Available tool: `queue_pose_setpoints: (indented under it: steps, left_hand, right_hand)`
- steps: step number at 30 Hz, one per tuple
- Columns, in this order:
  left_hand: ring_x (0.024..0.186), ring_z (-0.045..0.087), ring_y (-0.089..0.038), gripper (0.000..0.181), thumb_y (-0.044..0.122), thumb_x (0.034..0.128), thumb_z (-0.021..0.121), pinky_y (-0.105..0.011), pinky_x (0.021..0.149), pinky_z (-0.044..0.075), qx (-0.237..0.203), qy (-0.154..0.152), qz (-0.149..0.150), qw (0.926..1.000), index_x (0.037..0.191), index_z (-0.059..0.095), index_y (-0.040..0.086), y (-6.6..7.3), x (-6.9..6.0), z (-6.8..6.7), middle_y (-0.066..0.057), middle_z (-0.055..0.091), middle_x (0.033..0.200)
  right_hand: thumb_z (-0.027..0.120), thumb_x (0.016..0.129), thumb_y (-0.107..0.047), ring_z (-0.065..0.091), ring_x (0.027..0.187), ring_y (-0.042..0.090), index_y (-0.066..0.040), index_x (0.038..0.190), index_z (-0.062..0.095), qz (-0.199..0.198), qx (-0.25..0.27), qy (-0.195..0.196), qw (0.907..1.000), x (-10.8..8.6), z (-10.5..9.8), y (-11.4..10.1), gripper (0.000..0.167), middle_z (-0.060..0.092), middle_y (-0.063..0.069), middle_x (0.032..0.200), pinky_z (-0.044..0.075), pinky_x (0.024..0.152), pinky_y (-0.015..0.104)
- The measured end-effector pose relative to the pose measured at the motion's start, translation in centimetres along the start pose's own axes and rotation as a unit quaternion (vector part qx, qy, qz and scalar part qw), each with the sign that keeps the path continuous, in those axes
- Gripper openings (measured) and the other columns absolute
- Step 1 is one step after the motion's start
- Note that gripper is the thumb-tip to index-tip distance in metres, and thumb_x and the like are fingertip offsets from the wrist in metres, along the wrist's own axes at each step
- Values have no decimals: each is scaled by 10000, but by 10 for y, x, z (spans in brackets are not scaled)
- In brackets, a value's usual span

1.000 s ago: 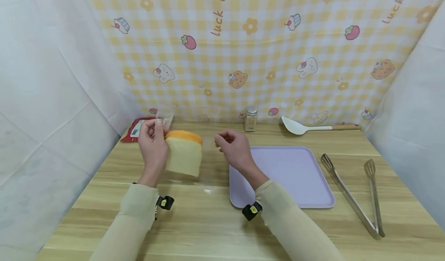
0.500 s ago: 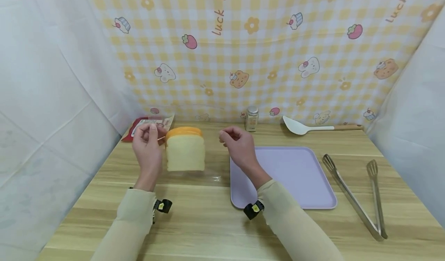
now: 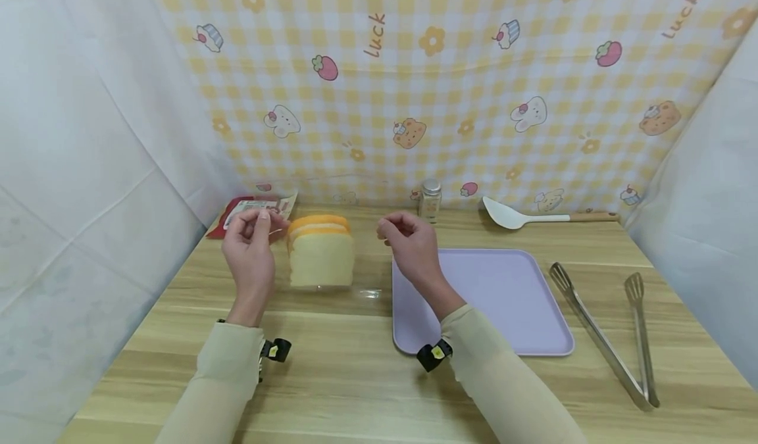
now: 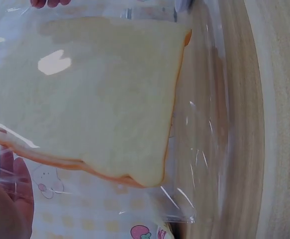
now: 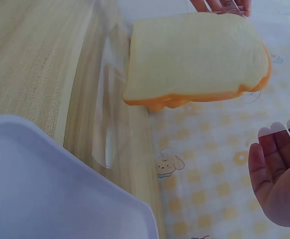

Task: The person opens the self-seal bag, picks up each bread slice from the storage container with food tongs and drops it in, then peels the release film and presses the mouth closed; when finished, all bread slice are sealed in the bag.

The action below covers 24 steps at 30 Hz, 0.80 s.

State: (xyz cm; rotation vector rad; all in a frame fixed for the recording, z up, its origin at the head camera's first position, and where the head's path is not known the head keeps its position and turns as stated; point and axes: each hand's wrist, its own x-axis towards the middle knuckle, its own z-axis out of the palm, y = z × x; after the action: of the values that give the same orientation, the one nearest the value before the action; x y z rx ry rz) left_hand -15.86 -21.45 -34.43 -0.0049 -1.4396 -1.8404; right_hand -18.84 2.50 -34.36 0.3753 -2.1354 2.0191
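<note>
Bread slices with orange crusts point(image 3: 322, 260) hang upright inside a clear plastic bag point(image 3: 371, 293), between the two hands. The left hand point(image 3: 250, 260) pinches the bag's left edge between thumb and fingers, beside the bread. Some distance right of the bread, the right hand point(image 3: 414, 250) pinches the bag's other edge. In the left wrist view, the bread point(image 4: 95, 99) fills much of the clear bag point(image 4: 199, 149). The right wrist view shows the bread point(image 5: 189, 59) in the bag, with the right hand point(image 5: 279, 179) at the film's edge.
A lilac tray point(image 3: 503, 299) lies right of centre, partly under the right forearm. Metal tongs point(image 3: 604, 348) rest on its right. Along the back are a red packet point(image 3: 224, 223), a small jar point(image 3: 430, 202) and a white spatula point(image 3: 503, 215).
The bread has swung from a slant to nearly level and moved slightly right. The left hand has lowered and shifted left; the right hand has moved a little right and up.
</note>
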Motion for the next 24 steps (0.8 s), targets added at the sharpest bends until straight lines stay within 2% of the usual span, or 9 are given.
queue_pose_setpoints:
  steps: [4,8,13,16,20,24]
  left_hand:
    - [739,754,-137,117,27,1054,602,-269,751,633,-62,-16,-44,10000,953,658,10,-3,1,-1,-24,737,850]
    - [742,759,-114,113,13,1056,589,-259,737,632,-33,-52,-173,9998,970,662,15,-7,2,-3,-8,751,846]
    - [748,756,-127,125,14,1056,589,-258,733,631,-102,-93,-225,9997,974,674,54,-10,3,-3,-4,751,838]
    - [747,741,-127,110,9,1052,596,-258,751,629,-156,-99,-198,9996,982,678,31,-10,4,-2,0,739,828]
    - [743,735,-136,104,35,1049,623,-261,776,626,-138,-73,-150,9998,1016,663,-55,-9,5,-2,-8,733,828]
    - [737,744,-127,141,71,1047,646,-252,767,621,-57,-20,-101,9999,1029,671,-66,-9,6,-3,-30,745,843]
  right_hand:
    - [698,1003,-142,710,840,224,-15,1022,764,56,-7,-23,10000,1,0,1,144,755,196,936,616,816,446]
    - [694,1001,-142,715,869,309,-12,1019,765,91,-45,-36,9999,2,-1,3,150,754,183,920,615,812,456]
    - [688,1001,-153,708,816,201,-17,1011,765,122,-117,-15,9999,3,-2,5,156,753,128,889,618,812,477]
    - [684,1008,-167,699,798,133,-18,1022,763,162,-156,-15,9997,4,-2,7,169,751,95,886,623,800,425]
    - [683,1011,-171,698,794,118,23,1052,755,169,-140,-21,9998,5,-3,9,211,750,92,885,606,762,322]
    - [681,1010,-149,696,786,121,48,1045,749,85,-104,-45,9999,7,-2,10,212,749,155,896,591,744,296]
